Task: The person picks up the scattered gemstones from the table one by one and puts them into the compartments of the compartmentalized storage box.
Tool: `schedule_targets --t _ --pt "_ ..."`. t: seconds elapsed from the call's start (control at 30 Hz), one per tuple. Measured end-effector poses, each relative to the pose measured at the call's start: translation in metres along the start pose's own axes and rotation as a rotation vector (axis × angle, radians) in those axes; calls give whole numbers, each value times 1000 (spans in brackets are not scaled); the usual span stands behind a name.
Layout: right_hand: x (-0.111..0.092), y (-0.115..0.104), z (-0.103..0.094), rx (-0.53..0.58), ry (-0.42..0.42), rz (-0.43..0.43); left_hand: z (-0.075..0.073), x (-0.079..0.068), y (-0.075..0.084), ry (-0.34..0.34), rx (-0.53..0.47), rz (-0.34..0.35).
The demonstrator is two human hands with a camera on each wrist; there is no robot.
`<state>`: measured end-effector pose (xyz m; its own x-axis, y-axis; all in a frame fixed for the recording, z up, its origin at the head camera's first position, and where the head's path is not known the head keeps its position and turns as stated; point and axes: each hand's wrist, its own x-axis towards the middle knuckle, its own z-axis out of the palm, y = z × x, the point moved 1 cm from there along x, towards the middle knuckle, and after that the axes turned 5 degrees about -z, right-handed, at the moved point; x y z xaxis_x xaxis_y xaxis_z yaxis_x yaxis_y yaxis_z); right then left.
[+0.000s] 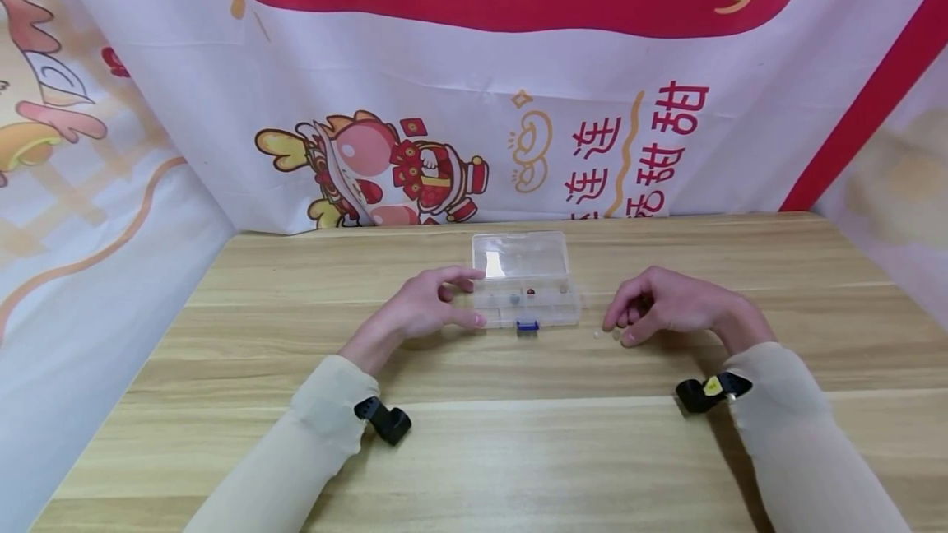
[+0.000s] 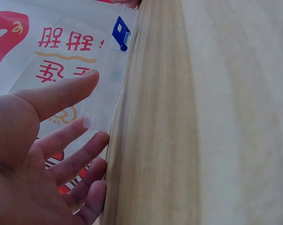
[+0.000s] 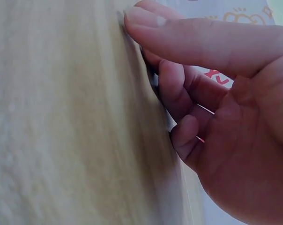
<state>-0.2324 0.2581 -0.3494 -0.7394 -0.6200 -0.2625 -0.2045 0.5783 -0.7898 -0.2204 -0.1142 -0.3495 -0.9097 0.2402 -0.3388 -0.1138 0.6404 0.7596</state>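
Observation:
A clear plastic compartment box point(image 1: 544, 315) stands on the table with its lid point(image 1: 521, 256) raised at the back. Small beads lie in it, among them a dark red bead point(image 1: 531, 292) and a bluish-grey bead point(image 1: 515, 299). At the box's left end is my left hand point(image 1: 433, 303), thumb and fingers spread along the side; firm contact is unclear. My right hand point(image 1: 659, 307) is low over the table to the right of the box, fingers bent. A small greyish bead point(image 1: 616, 335) lies between its thumb and index tips, and a pale bead point(image 1: 596, 335) lies just left.
The box has a blue latch point(image 1: 527, 326) on its front. Wood-grain table point(image 1: 474, 451) extends around it. A printed cloth point(image 1: 444, 64) hangs behind the table and at both sides. Each sleeve carries a black wrist camera, such as the left camera point(image 1: 385, 421).

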Motion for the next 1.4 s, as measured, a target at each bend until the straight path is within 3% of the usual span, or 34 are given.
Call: schedule_targets --t 0.4,1.03,1.4 --pt "2 -2 1 -56 20 -30 0 1 -1 0 -2 6" --pt "3 -19 -2 -45 230 -66 -1 -1 1 3 8 -2" --pt "8 -32 3 -27 269 -76 -1 1 0 3 16 7"
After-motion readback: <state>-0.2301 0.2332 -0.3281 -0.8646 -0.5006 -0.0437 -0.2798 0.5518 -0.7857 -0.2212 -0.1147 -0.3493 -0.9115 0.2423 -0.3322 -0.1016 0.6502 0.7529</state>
